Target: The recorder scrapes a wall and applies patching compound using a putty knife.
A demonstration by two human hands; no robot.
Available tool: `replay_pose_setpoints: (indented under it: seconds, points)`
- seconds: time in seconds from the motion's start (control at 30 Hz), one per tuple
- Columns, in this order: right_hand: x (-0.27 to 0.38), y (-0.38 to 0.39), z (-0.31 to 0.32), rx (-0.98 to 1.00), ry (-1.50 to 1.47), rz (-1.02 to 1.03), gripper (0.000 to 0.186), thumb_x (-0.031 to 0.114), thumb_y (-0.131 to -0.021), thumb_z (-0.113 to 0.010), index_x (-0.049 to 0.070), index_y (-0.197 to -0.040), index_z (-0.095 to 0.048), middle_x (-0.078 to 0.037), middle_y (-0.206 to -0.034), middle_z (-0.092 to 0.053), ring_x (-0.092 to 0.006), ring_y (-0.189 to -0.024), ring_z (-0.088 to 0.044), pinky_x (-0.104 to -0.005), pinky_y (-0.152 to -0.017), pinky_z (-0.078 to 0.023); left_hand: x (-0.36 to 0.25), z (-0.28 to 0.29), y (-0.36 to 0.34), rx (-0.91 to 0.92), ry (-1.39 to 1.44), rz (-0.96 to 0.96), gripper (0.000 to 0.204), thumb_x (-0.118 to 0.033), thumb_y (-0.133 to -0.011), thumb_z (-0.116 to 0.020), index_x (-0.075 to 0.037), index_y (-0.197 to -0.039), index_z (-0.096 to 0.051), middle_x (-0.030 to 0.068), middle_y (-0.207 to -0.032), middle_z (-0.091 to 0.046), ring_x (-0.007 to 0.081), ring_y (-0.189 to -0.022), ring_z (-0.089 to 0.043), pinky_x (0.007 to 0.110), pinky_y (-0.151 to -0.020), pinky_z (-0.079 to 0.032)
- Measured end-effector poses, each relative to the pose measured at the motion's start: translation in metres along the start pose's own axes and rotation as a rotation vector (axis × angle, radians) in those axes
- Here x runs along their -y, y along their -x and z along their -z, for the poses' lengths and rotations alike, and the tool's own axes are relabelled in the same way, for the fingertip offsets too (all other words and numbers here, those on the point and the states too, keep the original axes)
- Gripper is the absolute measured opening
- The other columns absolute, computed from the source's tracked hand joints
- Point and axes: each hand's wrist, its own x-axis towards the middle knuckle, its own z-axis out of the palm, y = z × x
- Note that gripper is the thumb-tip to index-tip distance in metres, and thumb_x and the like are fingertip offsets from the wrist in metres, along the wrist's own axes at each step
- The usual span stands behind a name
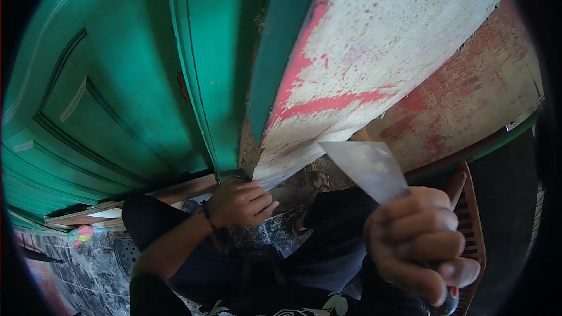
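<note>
My right hand (422, 240) grips a wide metal putty knife (367, 167), its blade raised in front of the pale wall (351, 41), which has patchy red paint and crumbly edges. My left hand (244, 203) has curled fingers at the foot of the green door frame (196, 111), beside the wall's lower corner; whether anything is in it is hidden. The green panelled door (117, 52) fills the left of the view, with a dark green strip (287, 29) along the wall's edge.
My bent legs are below. A slatted wooden chair (473, 240) stands at the right. A dark clog (125, 251) and a pink-yellow bundle (82, 234) lie on the marbled floor (88, 272) at lower left, near wooden boards (76, 217). A red-stained surface (456, 82) runs beyond the wall.
</note>
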Motion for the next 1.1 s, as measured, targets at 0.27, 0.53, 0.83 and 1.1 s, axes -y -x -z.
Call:
replay_pose_setpoints:
  seconds: [0.27,0.53,0.83,1.1]
  points:
    - [0.0,0.001,-0.004,-0.071,0.019,0.02,0.04,0.044,-0.105,-0.043,0.005,-0.114,-0.041,-0.001,-0.064,-0.043,-0.0089,-0.04,-0.043,-0.0245,-0.033,-0.046,0.002,0.003,-0.003,0.008,0.005,0.002,0.02,-0.021,-0.081,-0.075,-0.015,-0.067,-0.062,-0.0039,-0.065,-0.057,0.0127,-0.06,-0.057,0.029,-0.052,-0.048]
    - [-0.003,0.005,-0.005,0.042,0.019,-0.058,0.041,0.046,-0.104,-0.043,0.007,-0.115,-0.041,0.0,-0.064,-0.042,-0.0083,-0.042,-0.043,-0.0248,-0.034,-0.047,-0.001,0.001,-0.002,0.0,0.014,-0.001,0.02,-0.021,-0.081,-0.075,-0.014,-0.067,-0.062,-0.0035,-0.065,-0.056,0.0132,-0.059,-0.057,0.03,-0.051,-0.047]
    - [-0.012,0.009,-0.01,0.034,0.037,-0.042,0.039,0.044,-0.105,-0.043,0.006,-0.113,-0.042,0.0,-0.063,-0.041,-0.0088,-0.04,-0.041,-0.0249,-0.033,-0.045,0.004,0.0,0.001,0.031,-0.002,0.029,0.021,-0.021,-0.081,-0.075,-0.014,-0.066,-0.061,-0.0035,-0.063,-0.054,0.0129,-0.06,-0.057,0.03,-0.05,-0.047]
    - [0.0,0.004,-0.009,-0.007,0.084,-0.074,0.04,0.045,-0.104,-0.044,0.007,-0.113,-0.042,-0.001,-0.064,-0.043,-0.0098,-0.041,-0.043,-0.026,-0.034,-0.047,0.0,0.003,-0.003,0.011,-0.003,-0.001,0.021,-0.021,-0.081,-0.075,-0.014,-0.066,-0.061,-0.003,-0.064,-0.056,0.0136,-0.059,-0.057,0.029,-0.051,-0.048]
